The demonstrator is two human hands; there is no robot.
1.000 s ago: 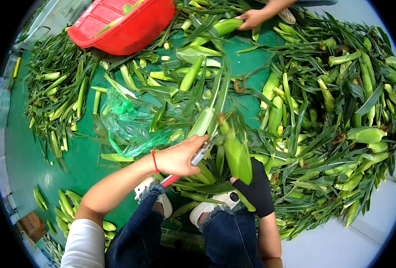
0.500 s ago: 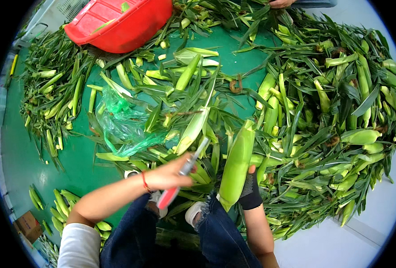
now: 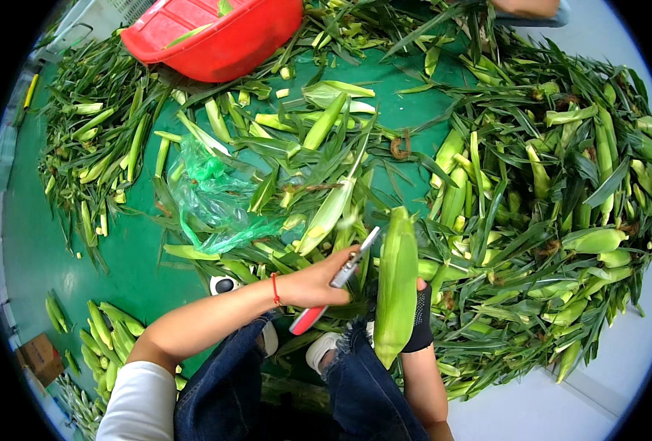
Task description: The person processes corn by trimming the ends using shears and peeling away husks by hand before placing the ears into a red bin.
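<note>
My left hand (image 3: 317,282), bare with a red cord at the wrist, is closed around a red-handled cutting tool (image 3: 309,319). Its narrow grey metal end points up toward the corn; the exact kind is unclear. My right hand (image 3: 418,323), in a black glove with bare fingertips, grips a large ear of corn (image 3: 396,287) in its green husk. Most of those fingers are hidden behind the ear, which stands nearly upright just right of the tool's tip, a small gap between them. Below lie loose husk leaves (image 3: 330,213).
A big heap of corn ears and leaves (image 3: 539,220) fills the right side. A red tub (image 3: 216,44) stands at the back, green plastic film (image 3: 219,198) left of centre. Trimmed ears (image 3: 109,342) and a cardboard box (image 3: 39,359) lie lower left. Another person's arm (image 3: 528,7) shows at the top.
My left hand has moved right with the tool, closer to the corn. The ear has tipped more upright and shifted slightly right and down. The whole view has shifted a little.
</note>
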